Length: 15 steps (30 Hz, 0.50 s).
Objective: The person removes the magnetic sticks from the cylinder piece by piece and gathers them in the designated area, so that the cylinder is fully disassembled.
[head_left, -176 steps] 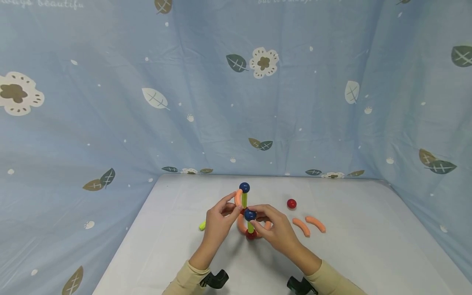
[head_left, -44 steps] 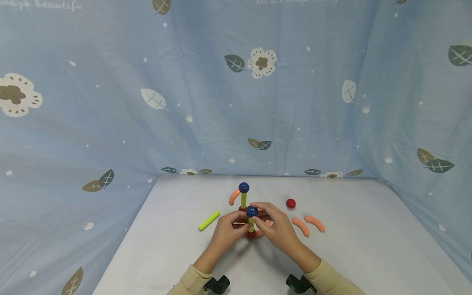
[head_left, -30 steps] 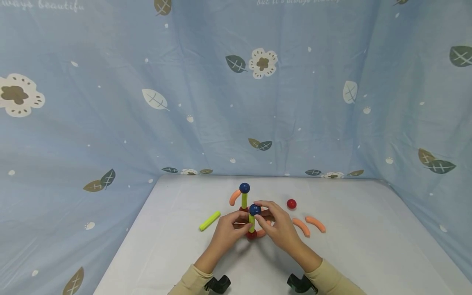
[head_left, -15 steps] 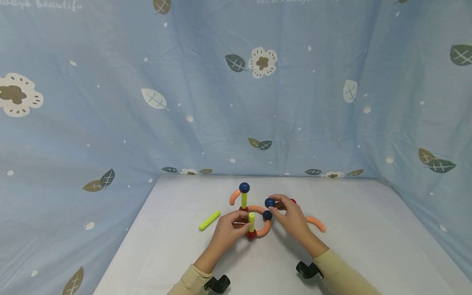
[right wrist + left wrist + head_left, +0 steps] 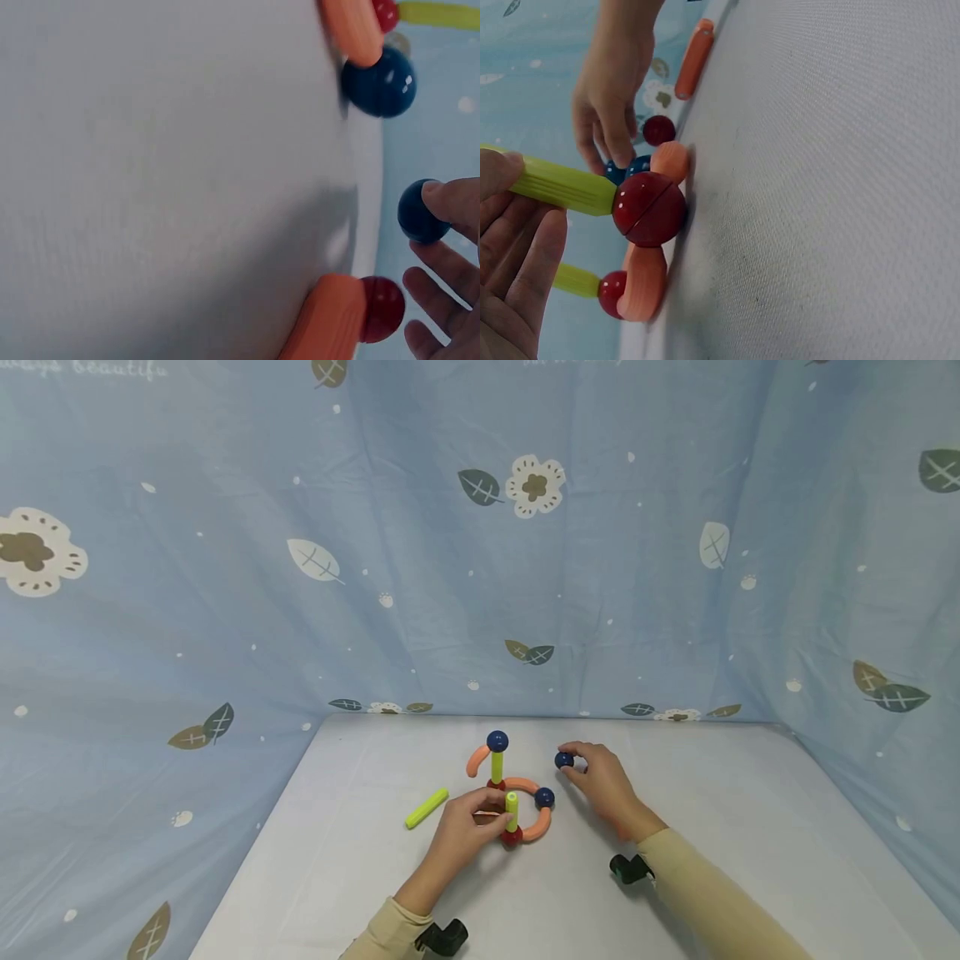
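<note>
My left hand [image 5: 467, 827] pinches an upright yellow-green rod [image 5: 512, 814] between thumb and fingers. That rod stands on a red ball [image 5: 512, 836] at the near side of a ring of curved orange rods [image 5: 522, 785]. A blue ball [image 5: 544, 797] joins the ring at its right. Behind, a second upright rod [image 5: 497, 767] carries a blue ball [image 5: 497, 742], with a curved orange rod [image 5: 477, 762] reaching down from it. Off to the right, my right hand [image 5: 607, 781] holds a loose blue ball [image 5: 422, 212] by thumb and fingertips, above the table.
A loose yellow-green rod [image 5: 426, 808] lies left of the ring. In the right wrist view a red ball [image 5: 382, 309] and a curved orange rod [image 5: 326, 322] lie below the right hand. A blue patterned cloth [image 5: 420, 610] hangs behind the white table [image 5: 337, 860].
The right hand has lifted the blue ball off the near rod and carried it right and back. Earlier, the left hand let go of a curved orange rod and took hold of the near rod.
</note>
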Motion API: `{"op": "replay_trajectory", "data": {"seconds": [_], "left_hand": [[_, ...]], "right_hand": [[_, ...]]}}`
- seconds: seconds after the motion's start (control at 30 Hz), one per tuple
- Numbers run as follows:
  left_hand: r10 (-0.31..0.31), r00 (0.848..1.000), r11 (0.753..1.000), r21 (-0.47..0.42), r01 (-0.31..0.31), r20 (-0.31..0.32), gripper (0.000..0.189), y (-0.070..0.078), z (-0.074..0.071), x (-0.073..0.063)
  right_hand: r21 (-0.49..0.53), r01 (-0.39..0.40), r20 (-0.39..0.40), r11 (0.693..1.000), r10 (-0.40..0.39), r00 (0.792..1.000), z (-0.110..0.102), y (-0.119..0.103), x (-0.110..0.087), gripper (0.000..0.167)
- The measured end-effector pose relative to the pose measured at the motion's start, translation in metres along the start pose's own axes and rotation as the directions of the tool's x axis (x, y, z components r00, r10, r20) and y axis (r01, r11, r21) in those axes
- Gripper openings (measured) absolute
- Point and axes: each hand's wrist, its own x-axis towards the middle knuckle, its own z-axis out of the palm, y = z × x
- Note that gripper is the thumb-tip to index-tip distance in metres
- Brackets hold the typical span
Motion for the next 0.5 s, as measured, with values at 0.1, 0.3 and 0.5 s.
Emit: {"op": "replay_trajectory", "data": {"seconds": [0.1,0.3,0.5], "left_hand": [[-0.001,1.0,1.0,-0.002,0.001,0.002,0.02,-0.0004,0.0005,0.0003],[-0.003,1.0,1.0,-0.002,0.003,0.002,0.02,-0.001,0.0007,0.0009],[-0.018,1.0,1.0,-0.006,0.018,0.003,0.02,-0.0022,0.0,0.0011]], "right_hand": [[-0.053,0.009,0.0,0.999,-0.009,1.0,0.0012,0.0041,0.0038,0.037],[-0.098,0.017,0.014,0.995,-0.016,1.0,0.003,0.0078,0.0084,0.036],[-0.117,0.032,0.04,0.993,-0.028,0.999,0.0053,0.0109,0.0101,0.036]]}}
